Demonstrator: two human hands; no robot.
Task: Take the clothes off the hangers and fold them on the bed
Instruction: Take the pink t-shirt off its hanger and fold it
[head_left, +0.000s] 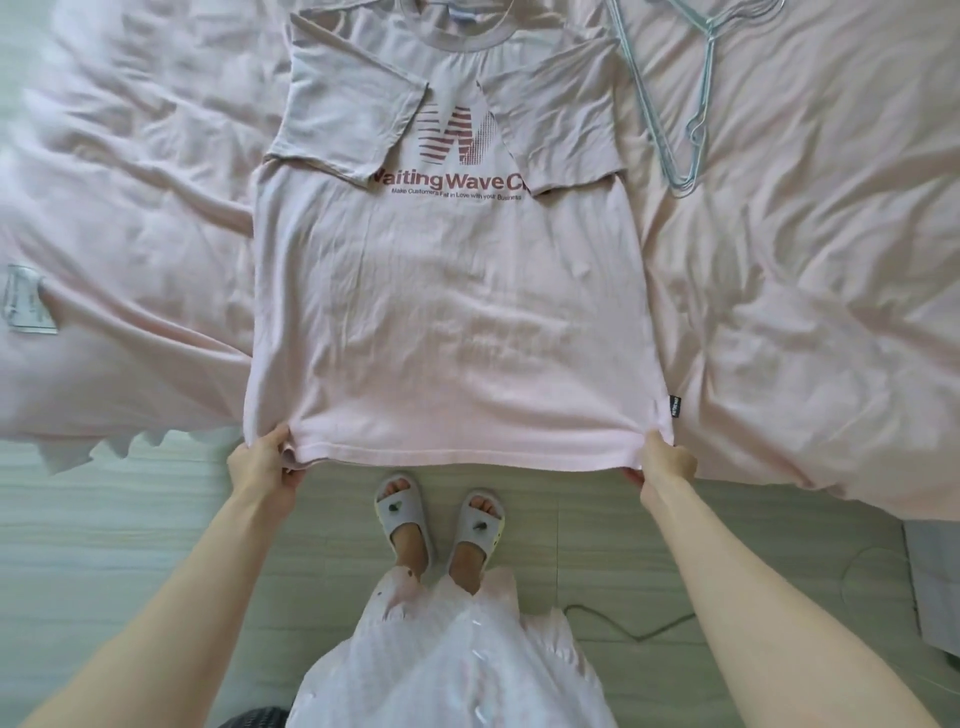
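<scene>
A pale pink T-shirt (447, 312) with a dark red "Waiting Wave" print lies face up on the pink bed (805, 260), collar away from me. Both short sleeves are folded inward over the chest. My left hand (265, 462) grips the hem's left corner at the bed's edge. My right hand (662, 460) pinches the hem's right corner. The hem hangs slightly over the mattress edge. Several light wire hangers (685, 93) lie bare on the bed to the right of the shirt's shoulder.
The pink duvet is wrinkled on both sides of the shirt. A white fabric label (26, 299) shows at the bed's left. My slippered feet (439, 514) stand on the tiled floor. A thin cable (639, 629) trails across the floor at right.
</scene>
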